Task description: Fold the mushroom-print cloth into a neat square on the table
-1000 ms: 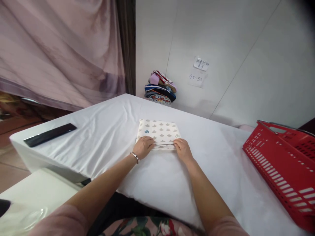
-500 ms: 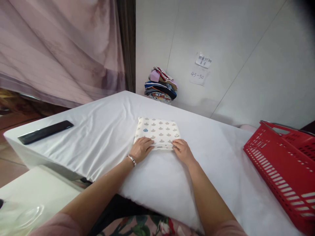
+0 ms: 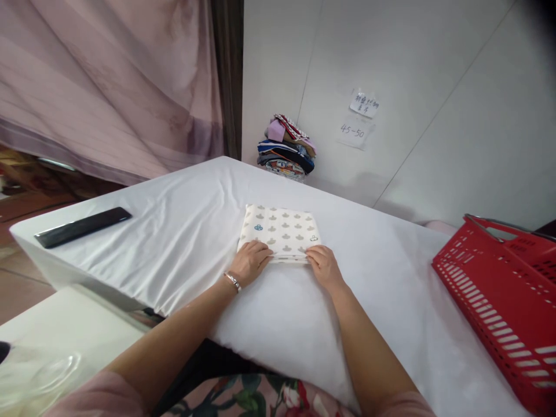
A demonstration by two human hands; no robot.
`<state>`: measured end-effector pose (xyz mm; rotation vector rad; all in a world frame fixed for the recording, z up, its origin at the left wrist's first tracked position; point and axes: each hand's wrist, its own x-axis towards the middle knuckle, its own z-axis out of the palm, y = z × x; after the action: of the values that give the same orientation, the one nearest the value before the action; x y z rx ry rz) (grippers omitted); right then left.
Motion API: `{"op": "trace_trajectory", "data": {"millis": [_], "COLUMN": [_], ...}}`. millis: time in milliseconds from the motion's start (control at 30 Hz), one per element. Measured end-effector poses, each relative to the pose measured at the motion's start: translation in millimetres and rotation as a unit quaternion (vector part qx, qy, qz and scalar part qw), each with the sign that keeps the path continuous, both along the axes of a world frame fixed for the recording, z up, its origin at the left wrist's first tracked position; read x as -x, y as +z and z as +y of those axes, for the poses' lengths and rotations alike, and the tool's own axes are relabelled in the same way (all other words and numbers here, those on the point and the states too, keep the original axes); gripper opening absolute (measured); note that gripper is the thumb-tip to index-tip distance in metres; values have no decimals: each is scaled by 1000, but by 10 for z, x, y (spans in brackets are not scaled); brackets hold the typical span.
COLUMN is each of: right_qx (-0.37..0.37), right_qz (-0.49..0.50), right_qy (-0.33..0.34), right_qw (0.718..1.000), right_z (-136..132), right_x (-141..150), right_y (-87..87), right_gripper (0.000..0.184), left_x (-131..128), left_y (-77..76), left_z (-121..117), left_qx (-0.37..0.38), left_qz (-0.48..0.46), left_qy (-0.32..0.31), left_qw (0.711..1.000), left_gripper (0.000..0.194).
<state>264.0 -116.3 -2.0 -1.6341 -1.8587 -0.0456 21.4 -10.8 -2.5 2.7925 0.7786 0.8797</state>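
Folded cloth (image 3: 284, 226), white with grey cloud-like prints, lies flat on the white-covered surface (image 3: 386, 284) in front of you, and your hands pinch its near edge, the left hand (image 3: 251, 263) toward the near left corner and the right hand (image 3: 324, 266) at the near right one. To your right stands a red basket (image 3: 490, 307); a flat black object (image 3: 82, 227) lies at the left, and a stack of fabrics (image 3: 286, 149) sits beyond the surface's far edge.

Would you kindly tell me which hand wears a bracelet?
The left hand, touching the folded white printed cloth, wears a silver-coloured bracelet; the right hand, also touching it, has a bare wrist.
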Motion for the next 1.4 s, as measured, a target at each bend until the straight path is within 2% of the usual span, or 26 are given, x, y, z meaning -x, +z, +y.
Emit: {"op": "trace_trajectory", "data": {"millis": [100, 433, 667, 867, 1000, 1200, 1400], "right_qx": [16, -3, -51, -72, -101, -50, -47], "right_qz": [-5, -31, -53, -77, -70, -77, -78], "right_qy": [1, 10, 22, -7, -30, 10, 7], "right_qw": [1000, 999, 997, 994, 992, 996, 996], "right_z": [5, -11, 6, -8, -47, -73, -58], "right_x": [-19, -5, -5, 53, 79, 47, 28], "right_y": [-15, -5, -61, -20, 22, -14, -46], "right_gripper": [22, 24, 25, 27, 29, 26, 29], "left_x": [-2, -20, -100, -83, -28, 4, 24], "left_y": [3, 47, 165, 186, 181, 127, 102], "left_z": [3, 11, -36, -13, -31, -80, -44], "left_qx": [-5, -37, -93, -101, -102, -91, -92], "left_qz": [4, 43, 113, 60, 53, 80, 76], "left_qy": [1, 4, 12, 26, 2, -18, -29], "left_qw": [1000, 998, 989, 993, 993, 992, 992], "left_gripper": [26, 23, 39, 26, 24, 23, 21]}}
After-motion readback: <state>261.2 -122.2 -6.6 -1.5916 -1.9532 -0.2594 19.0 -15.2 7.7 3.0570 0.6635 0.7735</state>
